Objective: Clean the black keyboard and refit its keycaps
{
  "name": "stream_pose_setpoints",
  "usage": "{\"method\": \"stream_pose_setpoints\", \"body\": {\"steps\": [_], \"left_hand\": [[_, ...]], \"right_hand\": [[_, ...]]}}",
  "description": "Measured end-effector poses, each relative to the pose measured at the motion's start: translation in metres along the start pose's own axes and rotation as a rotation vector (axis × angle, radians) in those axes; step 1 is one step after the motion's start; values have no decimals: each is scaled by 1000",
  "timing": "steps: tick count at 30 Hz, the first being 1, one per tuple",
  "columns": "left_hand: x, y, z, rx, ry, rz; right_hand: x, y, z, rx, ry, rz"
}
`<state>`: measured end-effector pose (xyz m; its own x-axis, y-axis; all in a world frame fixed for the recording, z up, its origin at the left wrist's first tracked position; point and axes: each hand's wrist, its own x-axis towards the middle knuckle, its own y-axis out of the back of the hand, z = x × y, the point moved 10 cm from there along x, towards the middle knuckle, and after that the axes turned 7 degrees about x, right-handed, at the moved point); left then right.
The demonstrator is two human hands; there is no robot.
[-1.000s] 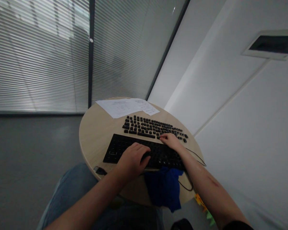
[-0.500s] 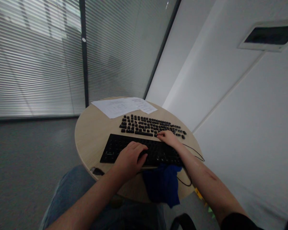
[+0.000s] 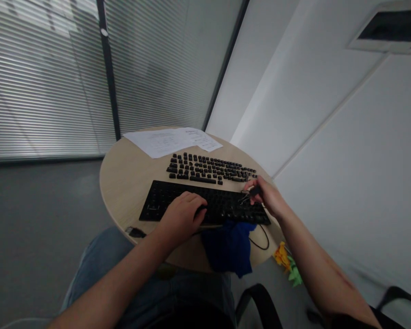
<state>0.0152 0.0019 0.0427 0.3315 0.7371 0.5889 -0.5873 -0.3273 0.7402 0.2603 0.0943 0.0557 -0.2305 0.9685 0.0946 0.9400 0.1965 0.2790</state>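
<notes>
A black keyboard base (image 3: 164, 204) with its keycaps off lies on a round wooden table (image 3: 123, 183). Behind it the loose black keycaps (image 3: 205, 167) are laid out in rows. My left hand (image 3: 180, 218) rests curled on the keyboard's front middle, holding it down. My right hand (image 3: 269, 197) hovers over the keyboard's right end, fingers pinched on a small wire keycap puller (image 3: 248, 195) with a dark cap in it.
White paper sheets (image 3: 167, 140) lie at the table's far edge. A blue cloth (image 3: 228, 249) hangs over the near edge beside a black cable (image 3: 262, 240). A small dark object (image 3: 134, 232) sits at the front left. Blinds and a white wall surround the table.
My right hand left the keycap rows and moved right and nearer, now over the keyboard's right end, pinching the puller. The left hand stayed put. The view shifted.
</notes>
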Motion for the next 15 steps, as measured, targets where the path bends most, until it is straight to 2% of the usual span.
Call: {"method": "stream_pose_setpoints", "body": {"steps": [4, 8, 10, 15], "left_hand": [[1, 6, 0, -20, 14, 24], [-1, 22, -4, -121, 63, 105], [-3, 31, -8, -178, 80, 170], [-13, 46, -27, -291, 177, 340]], "right_hand": [[-25, -30, 2, 91, -66, -131], [-31, -53, 0, 246, -53, -219], [-27, -58, 3, 301, -24, -203], [-15, -61, 15, 453, 96, -63]]}}
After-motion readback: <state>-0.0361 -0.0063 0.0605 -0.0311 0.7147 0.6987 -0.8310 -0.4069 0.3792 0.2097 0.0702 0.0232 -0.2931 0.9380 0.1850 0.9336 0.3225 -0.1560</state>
